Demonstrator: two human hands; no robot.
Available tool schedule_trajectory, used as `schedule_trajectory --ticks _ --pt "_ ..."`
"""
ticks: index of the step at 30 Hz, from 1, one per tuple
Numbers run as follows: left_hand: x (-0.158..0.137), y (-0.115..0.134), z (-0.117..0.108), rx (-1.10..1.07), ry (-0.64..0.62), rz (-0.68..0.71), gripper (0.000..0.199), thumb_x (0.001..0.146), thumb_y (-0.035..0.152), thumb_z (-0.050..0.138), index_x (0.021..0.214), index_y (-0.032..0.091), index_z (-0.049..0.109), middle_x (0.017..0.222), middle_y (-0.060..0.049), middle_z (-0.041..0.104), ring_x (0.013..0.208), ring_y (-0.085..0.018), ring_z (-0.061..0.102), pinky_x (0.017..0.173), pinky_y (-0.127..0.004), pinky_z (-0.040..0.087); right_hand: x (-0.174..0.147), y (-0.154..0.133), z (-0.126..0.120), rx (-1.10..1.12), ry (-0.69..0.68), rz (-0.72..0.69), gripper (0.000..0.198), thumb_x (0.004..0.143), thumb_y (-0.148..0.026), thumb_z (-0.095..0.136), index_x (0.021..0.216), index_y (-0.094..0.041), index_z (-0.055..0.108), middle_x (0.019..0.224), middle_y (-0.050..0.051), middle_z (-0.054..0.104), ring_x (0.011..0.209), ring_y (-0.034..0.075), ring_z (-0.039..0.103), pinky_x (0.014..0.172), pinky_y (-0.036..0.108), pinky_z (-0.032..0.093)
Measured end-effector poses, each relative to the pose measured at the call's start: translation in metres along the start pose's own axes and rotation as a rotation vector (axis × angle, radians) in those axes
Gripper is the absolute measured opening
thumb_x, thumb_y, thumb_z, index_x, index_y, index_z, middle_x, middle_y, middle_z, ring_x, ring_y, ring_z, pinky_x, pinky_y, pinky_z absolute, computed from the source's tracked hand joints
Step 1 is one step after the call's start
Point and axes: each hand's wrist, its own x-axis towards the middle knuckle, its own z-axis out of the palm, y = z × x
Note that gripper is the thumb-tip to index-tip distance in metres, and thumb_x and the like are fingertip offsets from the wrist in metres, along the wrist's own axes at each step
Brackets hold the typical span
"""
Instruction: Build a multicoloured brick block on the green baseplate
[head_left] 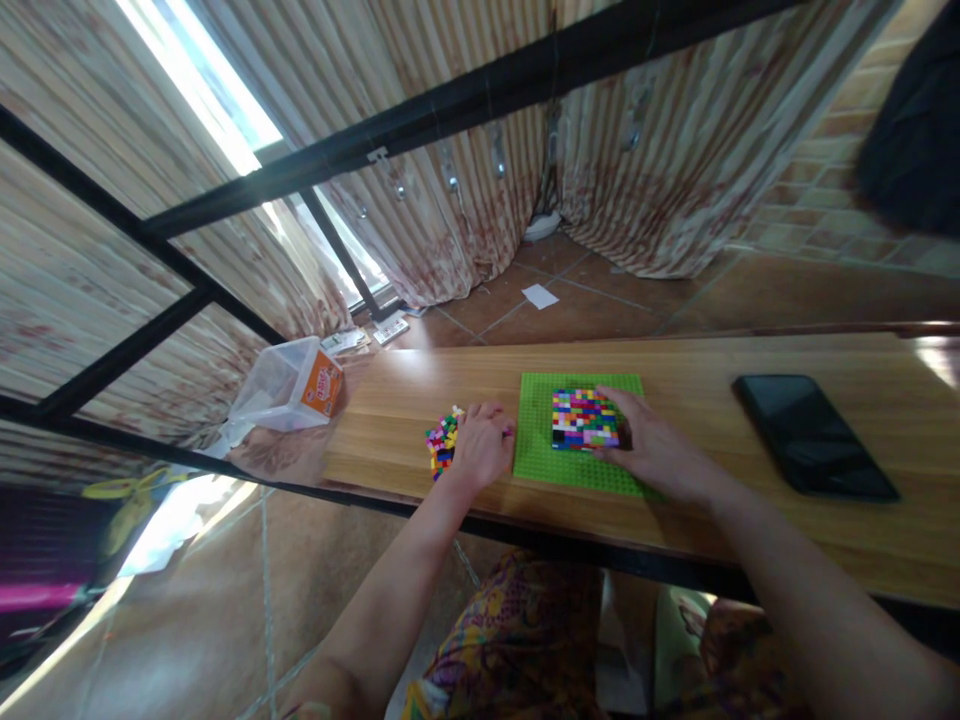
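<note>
A green studded baseplate (540, 460) lies on the wooden table. On it sits a flat rectangular block of multicoloured building bricks (581, 418). My right hand (646, 440) grips the block's right side, fingers at its far corner and thumb at the near one. Left of the baseplate, my left hand (484, 443) rests low with curled fingers, partly covering a pile of loose building bricks (442, 440). A small pink brick (508, 432) shows at its fingertips, close to the baseplate's left edge.
A black phone (814, 435) lies on the table (690, 375) at the right. A clear plastic tub (281, 385) with an orange label stands beyond the table's left end. A dark metal rail (450, 105) crosses in front of the curtains.
</note>
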Motion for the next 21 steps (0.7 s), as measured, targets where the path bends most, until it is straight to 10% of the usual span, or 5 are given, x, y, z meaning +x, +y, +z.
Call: schedule_trajectory --ticks 12,21 --pt "0.01 -0.008 0.005 -0.13 0.023 0.043 0.018 0.086 0.013 0.06 0.076 0.02 0.073 0.105 -0.006 0.071 0.102 -0.022 0.062 0.102 -0.041 0.044 0.0 0.005 0.003 -0.013 0.017 -0.021 0.083 0.077 -0.032 0.072 0.151 -0.026 0.035 0.151 0.014 0.046 0.133 0.034 0.054 0.111 0.053 0.043" --pt "-0.001 0.029 0.004 -0.798 0.152 -0.106 0.009 0.086 0.022 0.066 0.086 0.02 0.075 0.084 -0.003 0.074 0.076 -0.016 0.066 0.072 -0.027 0.053 0.0 0.001 0.003 -0.028 0.031 -0.015 0.08 0.076 -0.029 0.071 0.149 -0.025 0.039 0.147 0.014 0.05 0.132 0.034 0.054 0.111 0.051 0.043"
